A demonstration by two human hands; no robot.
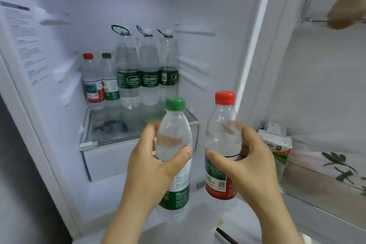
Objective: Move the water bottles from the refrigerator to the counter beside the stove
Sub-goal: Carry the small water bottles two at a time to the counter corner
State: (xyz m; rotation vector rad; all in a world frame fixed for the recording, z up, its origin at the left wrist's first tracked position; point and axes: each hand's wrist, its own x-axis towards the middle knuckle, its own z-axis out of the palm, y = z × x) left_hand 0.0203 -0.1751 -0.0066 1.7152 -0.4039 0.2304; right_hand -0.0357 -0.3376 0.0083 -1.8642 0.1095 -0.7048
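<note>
My left hand (152,160) grips a clear water bottle with a green cap and green label (175,136), held upright in front of the open refrigerator. My right hand (249,162) grips a second bottle with a red cap and red label (221,130), also upright, just right of the first. Further in, on the glass shelf (111,140), stand a small red-capped bottle (92,81), a small green-capped bottle (110,79) and three tall green-labelled bottles (148,69) with carry loops.
The refrigerator door (320,85) stands open on the right, with a carton (277,144) in its lower bin. Another person's hand (348,10) shows at the upper door bin. A white drawer (103,160) sits under the glass shelf.
</note>
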